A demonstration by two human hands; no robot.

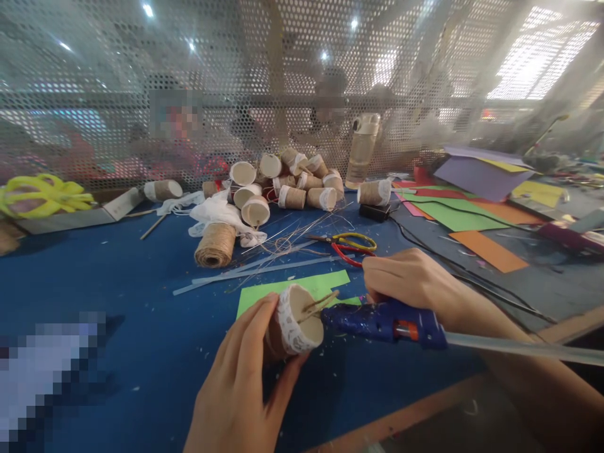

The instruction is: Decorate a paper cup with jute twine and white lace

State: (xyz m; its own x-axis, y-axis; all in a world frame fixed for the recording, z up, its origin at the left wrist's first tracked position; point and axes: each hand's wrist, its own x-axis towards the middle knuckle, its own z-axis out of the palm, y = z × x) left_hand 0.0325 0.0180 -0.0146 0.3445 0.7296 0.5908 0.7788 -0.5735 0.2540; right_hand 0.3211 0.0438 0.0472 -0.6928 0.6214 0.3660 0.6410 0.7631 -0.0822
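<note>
My left hand [245,371] is closed around a small twine-wrapped cup [298,319] with white lace round its rim. The cup lies tilted, its pale round end facing right, and a short piece of twine [317,306] sticks out from that end. My right hand [410,280] grips a blue hot glue gun [377,322], its handle hidden behind the fingers. The gun's nozzle points left, close to the twine; whether it touches cannot be seen. A clear glue stick [519,347] runs out of the gun's back. Under the cup lies light green paper [283,288].
Behind my hands are scissors [353,242] with red and yellow handles, a twine spool [215,244] and a pile of similar cups [292,196]. A water bottle [362,151] stands by the perforated screen [212,75]. Coloured papers [453,211] and a black cord [415,239] lie right.
</note>
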